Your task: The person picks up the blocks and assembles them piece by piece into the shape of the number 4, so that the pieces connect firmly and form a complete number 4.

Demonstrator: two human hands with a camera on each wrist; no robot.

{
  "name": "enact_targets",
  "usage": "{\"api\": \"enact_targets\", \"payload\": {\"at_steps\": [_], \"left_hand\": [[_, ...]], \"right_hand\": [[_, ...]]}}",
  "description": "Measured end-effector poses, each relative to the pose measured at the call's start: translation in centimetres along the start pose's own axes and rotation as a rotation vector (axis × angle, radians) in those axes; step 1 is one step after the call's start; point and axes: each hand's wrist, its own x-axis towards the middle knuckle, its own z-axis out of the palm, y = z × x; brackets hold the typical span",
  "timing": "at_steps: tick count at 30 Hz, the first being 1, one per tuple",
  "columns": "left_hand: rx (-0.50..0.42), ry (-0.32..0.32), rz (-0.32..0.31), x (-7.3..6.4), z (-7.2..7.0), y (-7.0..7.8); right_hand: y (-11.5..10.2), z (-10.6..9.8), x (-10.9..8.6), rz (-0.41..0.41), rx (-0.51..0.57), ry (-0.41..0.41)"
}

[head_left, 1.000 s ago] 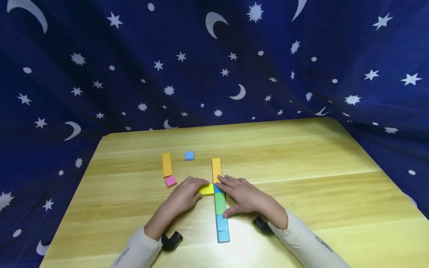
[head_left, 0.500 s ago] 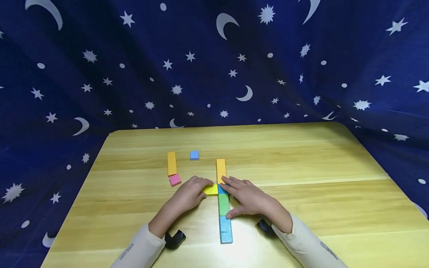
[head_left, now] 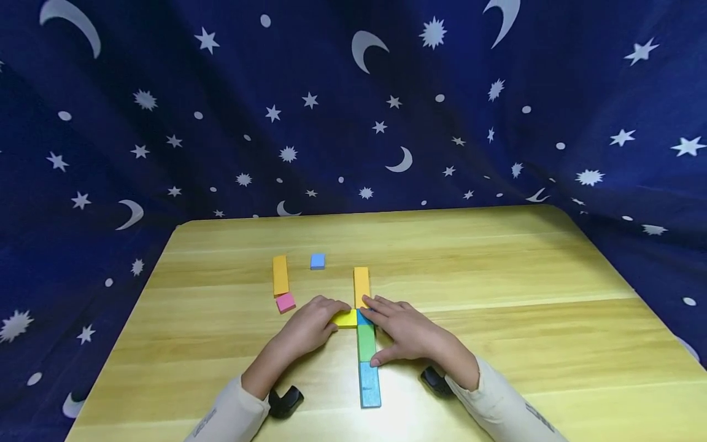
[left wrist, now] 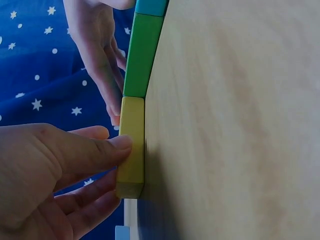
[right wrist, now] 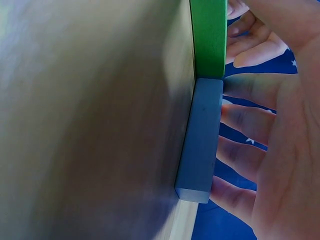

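Note:
My left hand (head_left: 308, 323) pinches a yellow block (head_left: 345, 318) between thumb and fingers, flat on the table; its end meets the middle of a column. That column runs orange block (head_left: 361, 286), blue block (head_left: 363, 317), green block (head_left: 366, 344), then light blue block (head_left: 370, 385) at the near end. My right hand (head_left: 407, 331) lies over the blue block, hiding much of it. In the right wrist view, its extended fingers rest along the top of the blue block (right wrist: 201, 140), which reaches sideways from the green block (right wrist: 210, 40). The right thumb sits near the green and light blue blocks' joint.
Back left on the wooden table (head_left: 497, 264) lie another orange block (head_left: 280, 275), a pink block (head_left: 285, 302) touching its near end, and a small blue block (head_left: 317, 261). A dark starry cloth (head_left: 331, 123) hangs behind the table's far edge.
The head view has shifted slightly. Both hands and the blocks keep nearly the same places relative to one another.

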Motion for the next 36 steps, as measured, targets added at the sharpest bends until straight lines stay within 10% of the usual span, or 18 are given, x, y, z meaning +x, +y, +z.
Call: {"api": "enact_targets", "payload": {"at_steps": [24,36], "left_hand": [[-0.034,0.002,-0.039,-1.6,-0.9,0.1],[0.075,0.013,-0.303,-2.5,-5.0,-4.2]], "right_hand": [[-0.7,0.4,-0.5,0.001,-0.018,-0.01],[-0.4,0.1,-0.6,0.003,-0.02,0.009]]}}
